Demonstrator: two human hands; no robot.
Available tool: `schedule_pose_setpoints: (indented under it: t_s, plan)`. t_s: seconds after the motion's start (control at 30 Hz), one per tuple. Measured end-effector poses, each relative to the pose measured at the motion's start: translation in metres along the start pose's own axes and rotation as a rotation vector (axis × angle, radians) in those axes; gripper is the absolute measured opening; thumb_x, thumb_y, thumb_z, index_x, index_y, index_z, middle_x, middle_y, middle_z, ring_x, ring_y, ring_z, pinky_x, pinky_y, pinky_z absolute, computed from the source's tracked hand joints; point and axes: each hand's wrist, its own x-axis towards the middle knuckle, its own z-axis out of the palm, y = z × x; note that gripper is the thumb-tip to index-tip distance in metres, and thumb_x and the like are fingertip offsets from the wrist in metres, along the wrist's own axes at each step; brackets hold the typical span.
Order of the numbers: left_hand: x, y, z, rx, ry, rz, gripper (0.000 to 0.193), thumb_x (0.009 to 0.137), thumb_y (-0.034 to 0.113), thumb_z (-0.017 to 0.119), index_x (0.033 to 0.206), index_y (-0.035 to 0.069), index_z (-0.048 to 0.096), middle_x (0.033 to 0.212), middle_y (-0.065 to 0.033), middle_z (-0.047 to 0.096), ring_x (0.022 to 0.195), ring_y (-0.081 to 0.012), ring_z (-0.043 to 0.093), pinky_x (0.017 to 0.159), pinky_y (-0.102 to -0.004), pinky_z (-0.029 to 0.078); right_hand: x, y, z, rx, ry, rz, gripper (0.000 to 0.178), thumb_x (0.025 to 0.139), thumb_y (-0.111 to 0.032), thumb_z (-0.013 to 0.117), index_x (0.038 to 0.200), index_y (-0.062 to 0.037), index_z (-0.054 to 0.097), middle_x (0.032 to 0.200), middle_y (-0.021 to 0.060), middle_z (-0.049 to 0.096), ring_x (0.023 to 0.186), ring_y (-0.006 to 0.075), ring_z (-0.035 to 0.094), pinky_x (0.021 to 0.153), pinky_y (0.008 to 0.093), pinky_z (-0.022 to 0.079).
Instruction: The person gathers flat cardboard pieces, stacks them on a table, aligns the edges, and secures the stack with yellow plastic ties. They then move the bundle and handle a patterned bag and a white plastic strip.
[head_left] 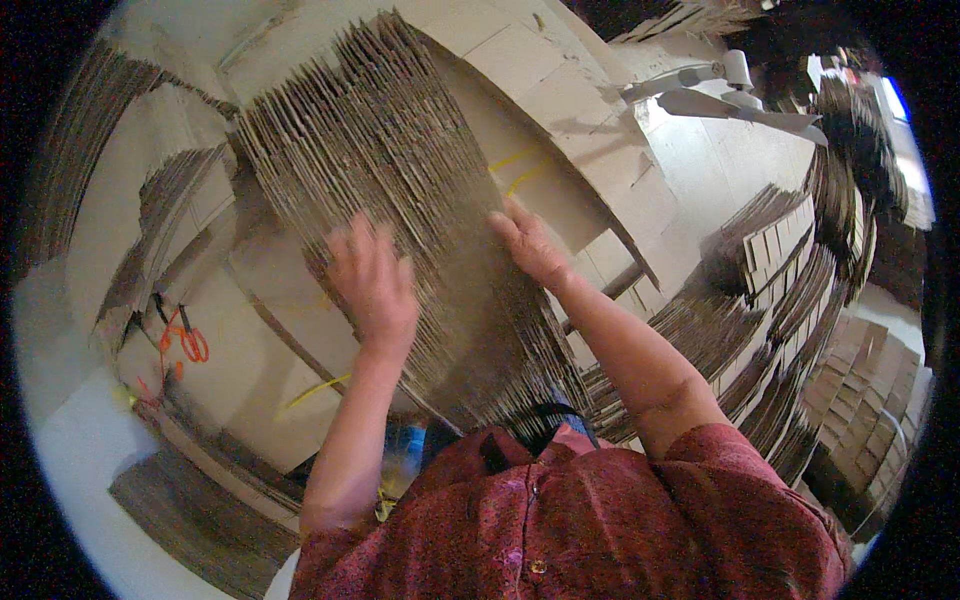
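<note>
In front of me a long row of brown cardboard sheets (pixel 390 130), packed on edge, runs from my waist to the far upper left. Over its left side my left hand (pixel 375 280) is open, its fingers spread and blurred by motion; whether it touches the sheets I cannot tell. Against the row's right edge lies my right hand (pixel 532 245), open, with thumb and forefinger stretched along the side and its other fingers partly hidden. Neither hand visibly grips a sheet.
Flat cardboard (pixel 590 110) lies right of the row, with yellow straps (pixel 310 394) near it. Orange-handled scissors (pixel 185 338) sit at the left. Cardboard stacks (pixel 780 245) crowd the right side, and a white roll (pixel 737 70) stands at the back right.
</note>
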Motion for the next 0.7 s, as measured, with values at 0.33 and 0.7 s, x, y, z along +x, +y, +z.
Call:
schedule_pose_setpoints:
  t_s: [0.33, 0.7]
  plan:
    - [0.081, 0.050, 0.074, 0.094, -0.165, 0.438, 0.022, 0.086, 0.025, 0.051, 0.103, 0.015, 0.061, 0.127, -0.0020, 0.047, 0.130, -0.0283, 0.027, 0.100, -0.0637, 0.017, 0.049, 0.053, -0.043, 0.472, -0.242, 0.410, 0.047, 0.083, -0.038, 0.056, 0.120, -0.0098, 0.052, 0.111, 0.0168, 0.058, 0.099, 0.0247, 0.057, 0.084, 0.0354, 0.045]
    - [0.083, 0.053, 0.078, 0.094, -0.154, 0.428, 0.018, 0.083, 0.024, 0.053, 0.096, 0.017, 0.061, 0.122, -0.0030, 0.049, 0.128, -0.0317, 0.031, 0.100, -0.0629, 0.014, 0.149, 0.058, -0.004, -1.033, -0.047, 0.337, 0.032, 0.064, -0.027, 0.072, 0.085, -0.0025, 0.067, 0.082, 0.0124, 0.066, 0.078, 0.0206, 0.065, 0.062, 0.0299, 0.051]
